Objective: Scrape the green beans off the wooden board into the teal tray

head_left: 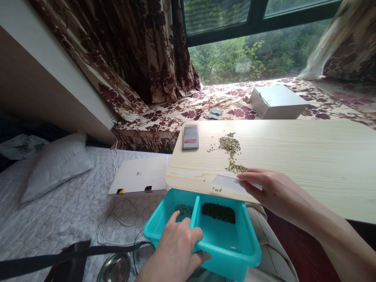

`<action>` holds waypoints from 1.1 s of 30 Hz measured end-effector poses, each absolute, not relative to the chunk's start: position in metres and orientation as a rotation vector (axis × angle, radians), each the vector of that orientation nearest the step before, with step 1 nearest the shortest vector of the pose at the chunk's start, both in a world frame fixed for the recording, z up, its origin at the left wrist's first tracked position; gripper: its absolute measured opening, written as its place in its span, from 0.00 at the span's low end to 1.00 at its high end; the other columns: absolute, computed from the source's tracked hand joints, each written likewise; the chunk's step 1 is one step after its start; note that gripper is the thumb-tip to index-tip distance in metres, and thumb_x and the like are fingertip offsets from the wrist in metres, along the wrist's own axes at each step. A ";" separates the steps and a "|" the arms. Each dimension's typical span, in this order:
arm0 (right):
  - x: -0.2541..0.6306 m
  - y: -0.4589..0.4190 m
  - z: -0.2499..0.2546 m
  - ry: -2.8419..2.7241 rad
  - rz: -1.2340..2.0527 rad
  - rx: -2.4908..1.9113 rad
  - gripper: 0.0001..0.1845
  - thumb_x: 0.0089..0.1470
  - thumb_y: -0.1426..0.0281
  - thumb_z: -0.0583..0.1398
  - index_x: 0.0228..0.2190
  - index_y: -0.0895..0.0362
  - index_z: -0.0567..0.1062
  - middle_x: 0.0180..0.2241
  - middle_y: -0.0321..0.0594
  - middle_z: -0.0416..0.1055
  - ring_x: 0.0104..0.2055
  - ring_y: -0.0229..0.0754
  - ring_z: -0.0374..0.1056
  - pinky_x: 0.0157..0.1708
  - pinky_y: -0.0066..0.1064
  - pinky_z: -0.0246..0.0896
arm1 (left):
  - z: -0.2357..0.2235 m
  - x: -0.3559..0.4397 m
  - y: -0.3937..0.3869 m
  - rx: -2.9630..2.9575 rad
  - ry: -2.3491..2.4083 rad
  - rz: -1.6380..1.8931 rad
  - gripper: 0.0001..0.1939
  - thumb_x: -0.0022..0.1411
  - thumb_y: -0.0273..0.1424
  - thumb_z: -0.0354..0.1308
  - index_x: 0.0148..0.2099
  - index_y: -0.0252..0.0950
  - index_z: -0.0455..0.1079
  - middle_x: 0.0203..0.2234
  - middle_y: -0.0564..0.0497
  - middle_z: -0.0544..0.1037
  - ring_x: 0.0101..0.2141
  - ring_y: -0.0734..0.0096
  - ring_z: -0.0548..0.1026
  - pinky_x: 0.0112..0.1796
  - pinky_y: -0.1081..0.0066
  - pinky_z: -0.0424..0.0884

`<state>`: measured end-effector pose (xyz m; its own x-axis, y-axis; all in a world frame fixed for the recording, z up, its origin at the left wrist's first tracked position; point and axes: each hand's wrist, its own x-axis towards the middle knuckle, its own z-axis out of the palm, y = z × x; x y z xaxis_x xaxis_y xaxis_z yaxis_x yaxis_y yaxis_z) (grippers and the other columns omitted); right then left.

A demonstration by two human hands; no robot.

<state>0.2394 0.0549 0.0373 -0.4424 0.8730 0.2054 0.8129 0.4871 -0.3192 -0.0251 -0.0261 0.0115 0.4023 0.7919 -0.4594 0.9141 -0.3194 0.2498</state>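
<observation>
My left hand (180, 243) is closed over the near rim and divider of a turquoise two-compartment bin (246, 243), its index finger reaching into the left compartment. Dark green beans (219, 212) lie heaped in the right compartment, and a few are scattered in the left one. Above the wooden tabletop, my right hand (264, 186) pinches a thin white flat piece (226, 182) near the table's front edge. Just beyond it, small green beans (230, 145) are spread on the wood. Several loose ones lie between the white piece and the edge.
A small grey-and-red packet (190, 137) rests at the left end of the tabletop (308, 156). A white box (141, 174) and a metal bowl (114, 268) are on the bed at left. Another box (279, 102) stands on the window ledge. A dark strap crosses the lower left.
</observation>
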 end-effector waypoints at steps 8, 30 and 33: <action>0.242 0.059 0.034 -2.379 0.167 -1.475 0.17 0.62 0.71 0.53 0.36 0.53 0.83 0.32 0.41 0.81 0.28 0.42 0.76 0.24 0.29 0.61 | 0.014 -0.025 -0.027 2.195 1.455 -0.347 0.13 0.60 0.42 0.73 0.37 0.38 0.79 0.34 0.48 0.80 0.42 0.58 0.79 0.63 0.50 0.59; 0.226 0.043 0.039 -2.506 0.307 -1.283 0.17 0.65 0.69 0.53 0.32 0.51 0.82 0.29 0.41 0.79 0.29 0.40 0.72 0.26 0.27 0.59 | 0.013 -0.031 -0.030 2.167 1.501 -0.323 0.14 0.60 0.43 0.73 0.37 0.38 0.79 0.34 0.48 0.79 0.43 0.58 0.79 0.64 0.50 0.58; 0.227 0.041 0.041 -2.505 0.320 -1.244 0.17 0.66 0.68 0.53 0.32 0.51 0.81 0.29 0.41 0.78 0.28 0.40 0.72 0.27 0.27 0.59 | 0.013 -0.033 -0.030 2.157 1.503 -0.316 0.14 0.60 0.43 0.73 0.36 0.38 0.79 0.34 0.48 0.80 0.42 0.59 0.79 0.64 0.52 0.58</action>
